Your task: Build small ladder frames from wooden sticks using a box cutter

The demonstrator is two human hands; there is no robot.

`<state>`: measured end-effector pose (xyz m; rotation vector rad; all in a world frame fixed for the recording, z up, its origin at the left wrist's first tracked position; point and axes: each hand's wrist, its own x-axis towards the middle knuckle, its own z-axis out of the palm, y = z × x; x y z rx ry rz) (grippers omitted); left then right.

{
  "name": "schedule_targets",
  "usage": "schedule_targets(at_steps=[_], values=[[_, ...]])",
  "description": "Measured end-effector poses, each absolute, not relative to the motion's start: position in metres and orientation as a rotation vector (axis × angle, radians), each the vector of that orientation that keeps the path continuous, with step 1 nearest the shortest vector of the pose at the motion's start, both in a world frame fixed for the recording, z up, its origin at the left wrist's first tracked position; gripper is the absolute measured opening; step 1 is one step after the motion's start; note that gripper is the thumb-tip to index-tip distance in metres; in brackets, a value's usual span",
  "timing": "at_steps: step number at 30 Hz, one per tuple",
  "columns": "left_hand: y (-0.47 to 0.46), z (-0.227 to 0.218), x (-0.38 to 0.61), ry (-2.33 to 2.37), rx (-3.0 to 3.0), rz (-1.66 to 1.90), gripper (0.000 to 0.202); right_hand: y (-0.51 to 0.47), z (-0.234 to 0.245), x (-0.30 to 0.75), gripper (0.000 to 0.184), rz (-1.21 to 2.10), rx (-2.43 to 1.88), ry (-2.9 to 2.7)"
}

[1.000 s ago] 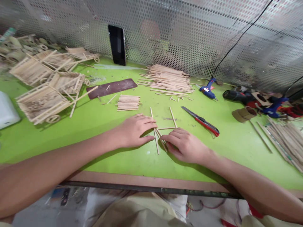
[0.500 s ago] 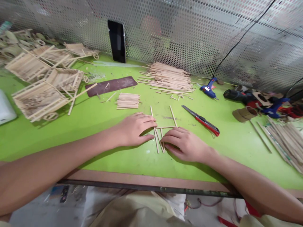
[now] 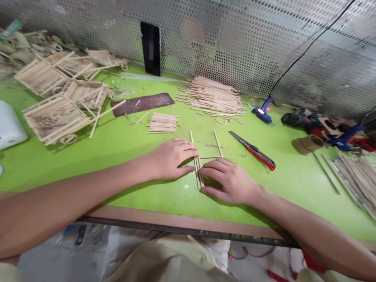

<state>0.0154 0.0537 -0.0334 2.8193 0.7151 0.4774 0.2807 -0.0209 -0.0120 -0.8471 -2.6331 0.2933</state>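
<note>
Several thin wooden sticks point(image 3: 217, 143) lie flat on the green table in an H-like layout, with a crosspiece point(image 3: 210, 157) between two long ones. Below the crosspiece, a few sticks point(image 3: 197, 176) lie close side by side at the left. My left hand point(image 3: 175, 158) rests flat, its fingertips on the left long stick and its thumb apart, near the same stick. From the right, my right hand point(image 3: 227, 180) touches the close-set sticks with its fingertips, thumb spread lower down. It covers the lower part of the right side.
A utility knife point(image 3: 254, 152) lies right of my hands. Behind are a short stick bundle point(image 3: 163, 123), a big stick pile point(image 3: 211, 96), brown sandpaper point(image 3: 143, 105), a propped phone point(image 3: 151, 49) and a blue glue gun point(image 3: 264, 111). Wooden carts point(image 3: 55, 117) stand left; bamboo strips point(image 3: 352, 180) lie right.
The slanted sticks below the crosspiece have moved left, closer against the left long stick, under my right hand's fingers. My left hand stays at its stick. The whole view has shifted slightly.
</note>
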Motion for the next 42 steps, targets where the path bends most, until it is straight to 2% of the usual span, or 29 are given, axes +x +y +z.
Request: schedule_targets(at_steps=[7, 14, 42], values=[[0.0529, -0.0339, 0.017, 0.721, 2.827, 0.516, 0.044, -0.021, -0.0136, 0.2806, 0.042, 0.28, -0.85, -2.603], [0.0513, -0.0325, 0.0179, 0.748, 2.813, 0.476, 0.045, -0.0222, -0.0108, 0.2812, 0.033, 0.244, -0.82, -2.603], [0.0514, -0.0311, 0.0188, 0.743, 2.783, 0.478, 0.045, -0.0209, -0.0068, 0.2821, 0.033, 0.282, -0.816, -2.659]])
